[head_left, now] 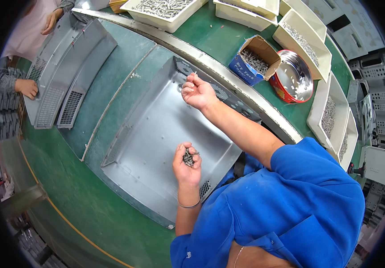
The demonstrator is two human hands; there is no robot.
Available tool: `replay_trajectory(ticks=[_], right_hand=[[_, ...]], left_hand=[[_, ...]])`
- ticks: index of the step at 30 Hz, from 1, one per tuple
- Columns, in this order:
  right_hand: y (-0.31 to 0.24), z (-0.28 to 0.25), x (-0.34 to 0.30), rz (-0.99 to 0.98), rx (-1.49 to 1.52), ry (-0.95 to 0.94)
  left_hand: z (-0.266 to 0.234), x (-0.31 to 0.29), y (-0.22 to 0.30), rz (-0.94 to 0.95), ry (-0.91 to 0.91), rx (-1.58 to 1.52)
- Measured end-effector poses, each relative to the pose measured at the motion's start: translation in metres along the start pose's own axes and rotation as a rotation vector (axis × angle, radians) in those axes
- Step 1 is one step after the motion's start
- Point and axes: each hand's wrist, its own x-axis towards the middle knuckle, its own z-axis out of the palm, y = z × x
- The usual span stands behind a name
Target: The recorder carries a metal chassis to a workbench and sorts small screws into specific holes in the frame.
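My left grip curled round a cluster of small metal pieces, too bunched to count, right over one grey metal casing! My right grip pinched shut; whether on a piece, I couldn't tell. Beyond, one blue cardboard box held metal pieces, one red round tin scattered bits, at least four cream bins heaps!

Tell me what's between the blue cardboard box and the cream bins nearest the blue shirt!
In the head view, a round red tin with small pale pieces inside sits between the blue cardboard box and the cream bins.
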Motion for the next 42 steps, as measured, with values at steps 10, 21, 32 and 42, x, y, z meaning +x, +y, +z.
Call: replay_trajectory(ticks=[10, 21, 32, 42], right_hand=[[0.0021, 0.0066, 0.0022, -0.031, -0.048, 0.007], [-0.0006, 0.0001, 0.0059, -0.06, -0.113, 0.023], [0.0011, -0.0003, 0.0048, -0.092, -0.166, 0.018], [-0.0016, -0.0006, 0.005, -0.076, -0.118, 0.029]], left_hand=[[-0.0006, 0.0003, -0.0043, -0.028, 0.004, 0.006], [-0.0001, 0.0008, -0.0075, -0.046, -0.005, 0.012], [-0.002, 0.0011, -0.009, -0.049, -0.019, -0.004], [-0.0011, 0.0004, -0.0093, -0.045, -0.025, 0.0]])
